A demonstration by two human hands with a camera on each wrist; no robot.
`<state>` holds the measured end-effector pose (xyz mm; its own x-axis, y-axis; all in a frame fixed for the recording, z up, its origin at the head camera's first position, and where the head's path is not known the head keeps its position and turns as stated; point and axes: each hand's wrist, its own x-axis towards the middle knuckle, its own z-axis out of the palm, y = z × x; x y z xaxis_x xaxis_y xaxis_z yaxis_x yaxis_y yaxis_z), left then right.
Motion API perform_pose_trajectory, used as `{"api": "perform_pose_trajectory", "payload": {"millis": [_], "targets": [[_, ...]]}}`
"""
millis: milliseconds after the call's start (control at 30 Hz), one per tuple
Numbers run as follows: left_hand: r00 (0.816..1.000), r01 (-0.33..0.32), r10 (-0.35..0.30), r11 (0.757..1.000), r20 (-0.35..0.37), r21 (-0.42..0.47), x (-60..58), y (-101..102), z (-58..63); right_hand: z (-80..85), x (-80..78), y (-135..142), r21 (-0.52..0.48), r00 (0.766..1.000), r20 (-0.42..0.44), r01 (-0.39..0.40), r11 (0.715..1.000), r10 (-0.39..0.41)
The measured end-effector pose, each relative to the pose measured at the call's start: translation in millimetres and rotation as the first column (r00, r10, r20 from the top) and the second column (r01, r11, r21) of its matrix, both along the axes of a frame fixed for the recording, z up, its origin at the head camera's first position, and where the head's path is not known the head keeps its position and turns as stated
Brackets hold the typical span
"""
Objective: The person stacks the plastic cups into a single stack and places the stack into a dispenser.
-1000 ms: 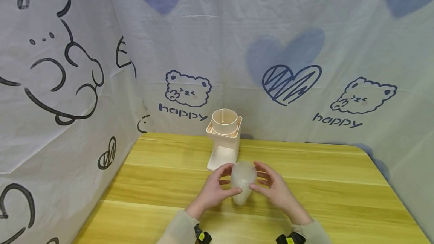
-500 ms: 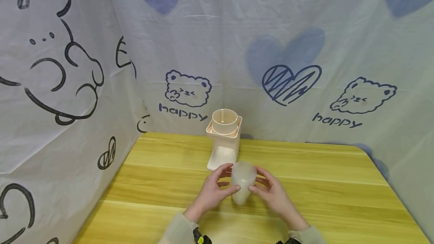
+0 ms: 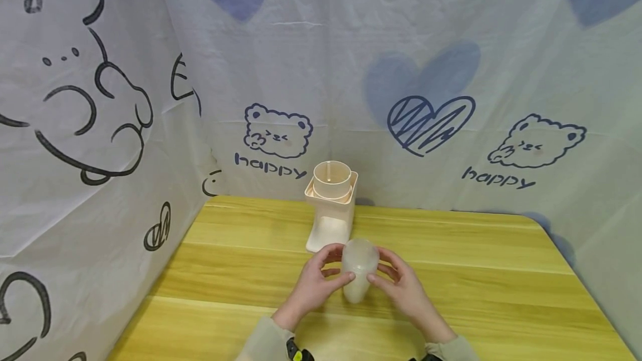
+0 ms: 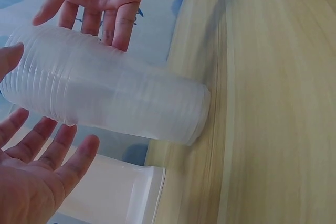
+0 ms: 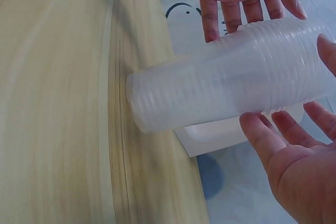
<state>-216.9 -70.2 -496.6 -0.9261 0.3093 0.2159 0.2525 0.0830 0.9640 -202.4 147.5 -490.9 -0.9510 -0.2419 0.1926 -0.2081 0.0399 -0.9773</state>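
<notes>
A stack of clear plastic cups [image 3: 360,266] stands upright between the two hands, in front of the cup dispenser. In the wrist views its narrow lower end meets the wooden table or sits very close to it. My left hand [image 3: 317,283] holds the stack's left side near the top, thumb in front and fingers behind. From the other side my right hand [image 3: 405,287] holds it in the same way. Close up, the left wrist view shows the many ridged rims of the cup stack [image 4: 105,77]; the right wrist view shows the same cups [image 5: 226,77].
Behind the hands stands a cream-coloured dispenser [image 3: 332,210] with a round open tube on top and a flat foot. The yellow wood-grain table [image 3: 476,272] reaches to a printed white cloth [image 3: 351,71] at the back and sides.
My right hand has moved slightly left, and its fingers are closer round the cup stack. The stack itself and the dispenser have hardly moved.
</notes>
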Motion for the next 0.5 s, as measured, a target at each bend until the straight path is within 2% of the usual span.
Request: {"api": "perform_pose_trajectory", "payload": {"millis": [200, 500], "targets": [[1.000, 0.002, -0.002, 1.000, -0.019, 0.014, 0.3, 1.0, -0.1, 0.4, 0.4, 0.1, 0.024, 1.000, -0.022, 0.016, 1.000, -0.016], [1.000, 0.004, -0.003, 0.999, -0.027, 0.033, 0.6, 1.4, -0.3, 1.8, -0.5, -0.8, 0.005, 0.999, -0.029, 0.021, 1.000, -0.021]]}}
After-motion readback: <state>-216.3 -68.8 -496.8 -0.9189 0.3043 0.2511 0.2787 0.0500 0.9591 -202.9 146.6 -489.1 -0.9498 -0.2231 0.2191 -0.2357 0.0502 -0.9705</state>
